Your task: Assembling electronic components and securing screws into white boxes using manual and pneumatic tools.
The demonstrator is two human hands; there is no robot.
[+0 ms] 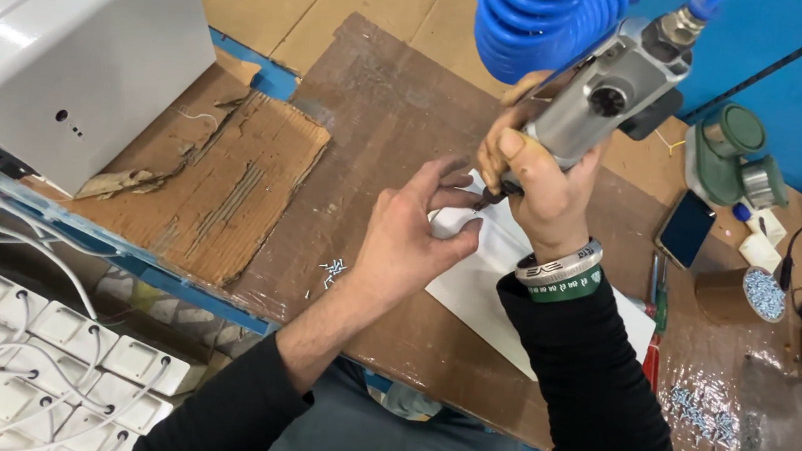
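Right hand (537,176) presses pneumatic screwdriver (602,92) onto white panel (496,277).

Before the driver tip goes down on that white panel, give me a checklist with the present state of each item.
1. Right hand wrapped firmly round the pneumatic screwdriver: ok.
2. Left hand steadying the white panel, fingers spread on it: ok.
3. Left fingertips clear of the driver tip: not ok, they sit right beside it.
4. Screw seated on the bit: cannot tell, the hands hide it.
5. Blue coiled air hose hanging free above the tool: ok.
6. Spare screws within reach on the cardboard-covered bench: ok.
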